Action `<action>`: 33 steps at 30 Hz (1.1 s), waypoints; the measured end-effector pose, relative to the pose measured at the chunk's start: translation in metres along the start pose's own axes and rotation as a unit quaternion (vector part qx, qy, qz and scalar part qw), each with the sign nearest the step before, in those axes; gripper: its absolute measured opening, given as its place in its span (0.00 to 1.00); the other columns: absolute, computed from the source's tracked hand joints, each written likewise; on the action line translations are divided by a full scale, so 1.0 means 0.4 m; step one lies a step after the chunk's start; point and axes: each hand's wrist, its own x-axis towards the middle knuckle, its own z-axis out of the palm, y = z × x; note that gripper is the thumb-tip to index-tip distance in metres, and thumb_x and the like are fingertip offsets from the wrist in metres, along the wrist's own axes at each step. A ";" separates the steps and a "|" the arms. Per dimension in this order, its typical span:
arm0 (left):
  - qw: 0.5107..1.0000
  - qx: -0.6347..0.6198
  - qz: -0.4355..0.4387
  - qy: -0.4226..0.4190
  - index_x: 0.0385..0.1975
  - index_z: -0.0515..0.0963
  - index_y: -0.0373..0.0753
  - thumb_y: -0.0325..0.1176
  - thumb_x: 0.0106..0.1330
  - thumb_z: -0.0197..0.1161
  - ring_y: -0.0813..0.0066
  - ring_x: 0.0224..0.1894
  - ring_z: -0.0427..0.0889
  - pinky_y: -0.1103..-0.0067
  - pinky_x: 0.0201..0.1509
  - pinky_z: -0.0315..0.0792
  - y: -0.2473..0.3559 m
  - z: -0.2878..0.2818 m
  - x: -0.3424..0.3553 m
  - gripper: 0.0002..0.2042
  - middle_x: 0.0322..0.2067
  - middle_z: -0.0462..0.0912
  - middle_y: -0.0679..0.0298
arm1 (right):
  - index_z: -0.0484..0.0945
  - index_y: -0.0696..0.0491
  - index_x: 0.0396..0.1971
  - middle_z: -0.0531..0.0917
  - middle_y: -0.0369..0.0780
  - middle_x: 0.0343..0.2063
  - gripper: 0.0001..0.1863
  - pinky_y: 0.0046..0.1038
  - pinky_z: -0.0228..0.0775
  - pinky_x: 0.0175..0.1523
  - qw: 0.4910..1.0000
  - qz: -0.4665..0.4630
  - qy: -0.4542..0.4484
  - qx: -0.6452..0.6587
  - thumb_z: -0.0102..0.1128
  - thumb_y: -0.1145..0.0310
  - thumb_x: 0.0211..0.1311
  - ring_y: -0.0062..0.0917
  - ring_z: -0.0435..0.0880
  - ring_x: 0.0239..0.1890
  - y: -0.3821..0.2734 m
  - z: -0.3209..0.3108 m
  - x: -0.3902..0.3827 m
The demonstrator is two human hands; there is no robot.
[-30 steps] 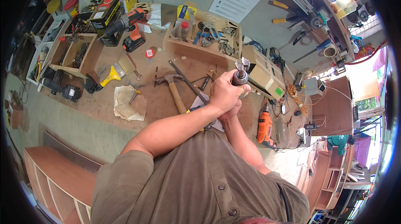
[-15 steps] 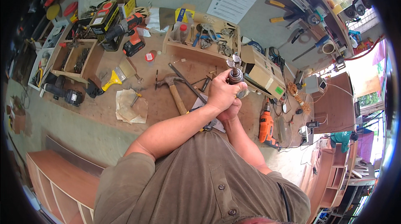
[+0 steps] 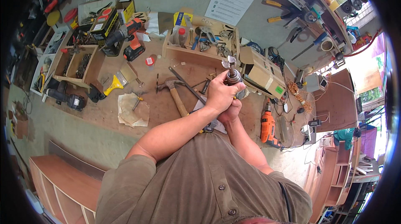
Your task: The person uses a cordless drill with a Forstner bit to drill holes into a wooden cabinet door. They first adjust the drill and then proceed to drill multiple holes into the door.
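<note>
Over the bench, my left hand (image 3: 222,94) is closed around the chuck (image 3: 233,77) of a power drill. A wide, shiny drill bit (image 3: 229,62) sticks up out of that chuck, pointing away from me. Below and behind it, my right hand (image 3: 231,112) is wrapped round the drill's body, most of which my hands and left forearm hide. Some black and yellow parts show under my left wrist. Nearest on the bench are a claw hammer (image 3: 178,98) with a wooden handle and a dark metal bar (image 3: 186,82).
An orange corded drill (image 3: 267,127) lies to the right, beside tangled cables. Behind stand a wooden tool tray (image 3: 196,52) and an open cardboard box (image 3: 264,73). Leftward are a yellow-handled brush (image 3: 115,85), an orange-black cordless drill (image 3: 133,40) and a divided wooden box (image 3: 88,76).
The drill bit shows at a different angle and slightly further left. Both hands keep their hold on the drill almost unmoved; the whole view has shifted a little.
</note>
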 end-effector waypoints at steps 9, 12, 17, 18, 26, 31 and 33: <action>1.000 -0.004 0.006 -0.001 0.35 0.81 0.38 0.31 0.54 0.73 0.78 0.30 0.80 0.78 0.37 0.75 0.003 0.002 -0.001 0.11 0.29 0.85 0.67 | 0.67 0.51 0.63 0.76 0.40 0.59 0.44 0.36 0.64 0.67 1.000 -0.002 0.005 -0.006 0.62 0.56 0.38 0.35 0.75 0.60 -0.008 0.015 -0.003; 1.000 0.004 0.013 0.000 0.35 0.81 0.38 0.32 0.54 0.73 0.77 0.30 0.80 0.77 0.37 0.75 -0.003 -0.002 0.000 0.11 0.28 0.85 0.66 | 0.67 0.51 0.63 0.76 0.40 0.59 0.44 0.37 0.64 0.67 1.000 0.007 0.001 0.003 0.62 0.56 0.38 0.36 0.75 0.60 -0.005 0.007 -0.001; 1.000 0.006 0.004 -0.023 0.40 0.80 0.37 0.36 0.59 0.70 0.78 0.33 0.80 0.78 0.40 0.74 0.002 -0.007 0.002 0.13 0.32 0.85 0.66 | 0.67 0.51 0.63 0.76 0.40 0.59 0.44 0.37 0.64 0.67 1.000 -0.001 -0.011 -0.009 0.62 0.56 0.38 0.36 0.75 0.60 -0.009 0.007 -0.006; 0.998 -0.052 0.011 -0.023 0.43 0.79 0.36 0.37 0.61 0.69 0.80 0.34 0.79 0.80 0.41 0.74 -0.011 -0.003 0.008 0.15 0.32 0.83 0.67 | 0.67 0.51 0.63 0.76 0.41 0.59 0.44 0.37 0.64 0.67 1.000 -0.013 -0.009 -0.016 0.62 0.56 0.38 0.36 0.75 0.60 -0.009 0.013 -0.007; 0.953 -0.297 -0.026 -0.056 0.57 0.72 0.37 0.35 0.68 0.62 0.81 0.42 0.76 0.81 0.52 0.72 -0.043 -0.011 0.028 0.19 0.41 0.78 0.66 | 0.67 0.53 0.63 0.76 0.42 0.57 0.44 0.38 0.63 0.68 0.997 -0.024 -0.026 -0.065 0.65 0.61 0.38 0.36 0.75 0.60 -0.019 0.013 -0.010; 0.927 -0.361 -0.081 -0.063 0.51 0.73 0.39 0.42 0.66 0.60 0.74 0.43 0.79 0.74 0.52 0.76 -0.027 -0.024 0.038 0.18 0.41 0.80 0.60 | 0.68 0.53 0.60 0.78 0.40 0.53 0.40 0.36 0.68 0.64 0.985 -0.072 0.019 -0.157 0.70 0.65 0.42 0.36 0.78 0.55 -0.027 0.035 -0.044; 0.916 -0.371 -0.139 -0.071 0.50 0.73 0.39 0.45 0.66 0.59 0.71 0.42 0.80 0.71 0.51 0.77 -0.008 -0.042 0.047 0.19 0.40 0.81 0.58 | 0.72 0.53 0.56 0.80 0.39 0.49 0.33 0.33 0.69 0.59 0.943 -0.081 -0.007 -0.324 0.71 0.67 0.46 0.33 0.79 0.52 -0.044 0.054 -0.075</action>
